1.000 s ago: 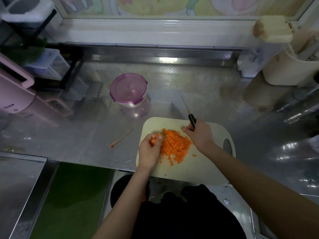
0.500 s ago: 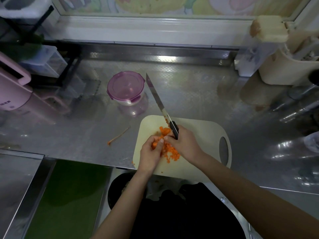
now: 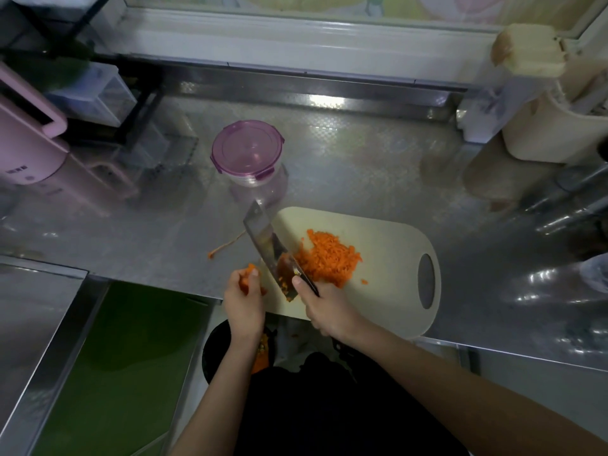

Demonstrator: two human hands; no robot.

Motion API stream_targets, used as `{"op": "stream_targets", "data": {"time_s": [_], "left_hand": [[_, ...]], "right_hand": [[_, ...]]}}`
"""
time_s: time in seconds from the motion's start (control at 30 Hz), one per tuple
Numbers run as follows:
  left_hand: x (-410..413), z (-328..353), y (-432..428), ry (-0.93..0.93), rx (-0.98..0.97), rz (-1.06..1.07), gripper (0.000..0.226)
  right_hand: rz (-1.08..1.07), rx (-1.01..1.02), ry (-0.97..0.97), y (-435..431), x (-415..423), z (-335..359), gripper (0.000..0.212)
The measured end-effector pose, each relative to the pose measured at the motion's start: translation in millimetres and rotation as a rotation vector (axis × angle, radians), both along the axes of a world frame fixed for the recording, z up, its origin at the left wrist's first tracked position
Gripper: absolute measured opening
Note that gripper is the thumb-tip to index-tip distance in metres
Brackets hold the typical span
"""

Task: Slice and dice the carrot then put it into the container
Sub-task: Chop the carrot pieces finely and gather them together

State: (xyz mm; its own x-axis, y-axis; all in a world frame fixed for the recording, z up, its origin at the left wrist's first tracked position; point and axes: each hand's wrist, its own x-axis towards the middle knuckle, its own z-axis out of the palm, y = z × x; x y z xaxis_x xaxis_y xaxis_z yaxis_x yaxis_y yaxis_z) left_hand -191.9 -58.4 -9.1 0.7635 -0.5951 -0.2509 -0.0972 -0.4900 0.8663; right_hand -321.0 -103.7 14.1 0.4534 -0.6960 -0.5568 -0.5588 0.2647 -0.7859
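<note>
Stainless steel counter (image 3: 362, 166) under a window sill, dim light, glare patches on the metal. A pale cutting board (image 3: 388, 238) sits at the near edge with its handle hole to the right.

- Diced carrot (image 3: 329, 258): 1 loose heap mid-board, a few strays beside it.
- Right hand (image 3: 329, 311): fingers clenched round the handle of the knife (image 3: 266, 245), thumb up by the blade's heel. The blade is tilted with its flat side showing, tip out past the board's left corner, orange bits stuck to it.
- Left hand (image 3: 245, 301): fingers curled round a carrot piece (image 3: 251, 269) at the board's left edge, just beside the blade.
- Container (image 3: 248, 153): purple lid on, well behind the board.
- 1 thin carrot strip (image 3: 225, 246) lies on the counter left of the board.

Judgement: dicing looks nearly finished and the held piece is what remains. To do it well, lay it flat on the board, tuck the fingertips back, bring the edge down vertically, and wipe the stuck bits into the heap. The lid must come off before any transfer.

Hard to make out: whether the left hand has a stub or a handful; the knife handle, buried in the grip; the container's contents. A dark round bin (image 3: 214, 350) below the counter edge shows orange inside, half covered by the left forearm.
</note>
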Motion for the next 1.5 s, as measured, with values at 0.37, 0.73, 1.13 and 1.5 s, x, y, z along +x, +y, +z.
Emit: {"op": "stream_targets", "data": {"time_s": [0.37,0.73,1.13,1.5], "left_hand": [[-20.8,-7.0,-0.8,-0.140,0.049,-0.162,0.018],[-20.1,-2.5,-9.7,-0.115,0.107,-0.274,0.015],[-23.8,6.2,-47.5,-0.251,0.279,-0.647,0.011],[-5.0,8.3,-52.3,-0.330,0.357,-0.701,0.054]], "right_hand": [[-0.050,-0.102,0.125,-5.6,-37.7,-18.8,0.029],[-0.137,-0.090,0.123,-17.0,-60.9,-8.3,0.040],[-0.056,-0.230,0.189,-13.3,-37.1,-5.3,0.039],[-0.118,-0.204,0.130,-18.5,-36.3,-3.8,0.042]]}}
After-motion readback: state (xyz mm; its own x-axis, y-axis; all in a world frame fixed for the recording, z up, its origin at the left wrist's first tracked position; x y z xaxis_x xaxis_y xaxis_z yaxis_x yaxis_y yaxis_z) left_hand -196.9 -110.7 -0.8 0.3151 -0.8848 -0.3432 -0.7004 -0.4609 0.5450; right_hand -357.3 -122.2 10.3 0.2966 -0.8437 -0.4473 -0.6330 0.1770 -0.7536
